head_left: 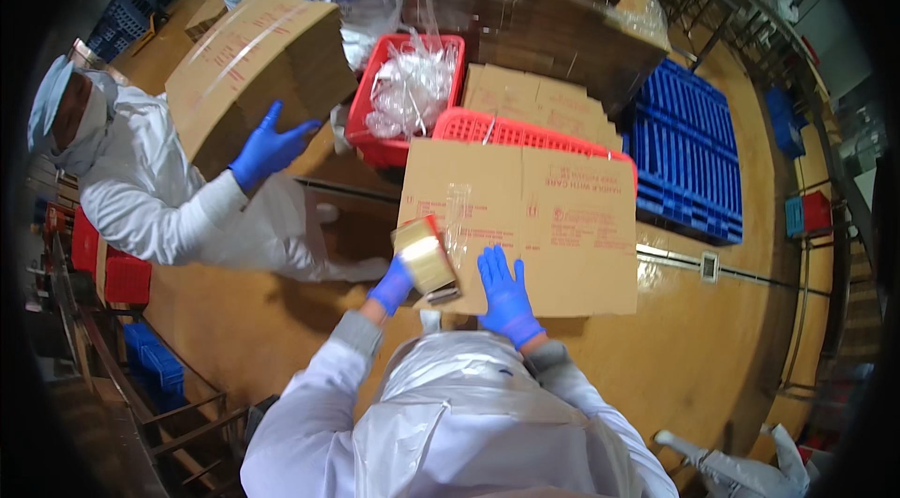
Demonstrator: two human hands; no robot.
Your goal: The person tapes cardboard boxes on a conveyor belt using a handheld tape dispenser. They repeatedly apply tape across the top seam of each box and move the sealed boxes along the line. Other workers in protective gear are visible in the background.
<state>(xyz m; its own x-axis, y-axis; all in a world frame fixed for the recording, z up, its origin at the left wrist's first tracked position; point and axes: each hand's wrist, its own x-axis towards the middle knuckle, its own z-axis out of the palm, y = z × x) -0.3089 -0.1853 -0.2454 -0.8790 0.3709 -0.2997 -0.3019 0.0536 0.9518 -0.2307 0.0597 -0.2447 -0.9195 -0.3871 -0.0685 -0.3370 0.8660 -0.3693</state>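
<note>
A flat cardboard carton with red print lies in front of me, close to my body. My left hand, in a blue glove, is closed round a tape dispenser with a wide roll of tan tape and a red part at its far end. The dispenser is over the carton's left side, near a strip of clear tape stuck on the cardboard; whether it touches is blurred. My right hand, also gloved in blue, lies flat on the carton near its front edge with its fingers stretched out.
Left, a co-worker holds a stack of flattened cartons. Beyond my carton stand a red basket and a red crate of clear plastic. Blue pallets lie right, a wrapped carton stack behind. Other people stand far left.
</note>
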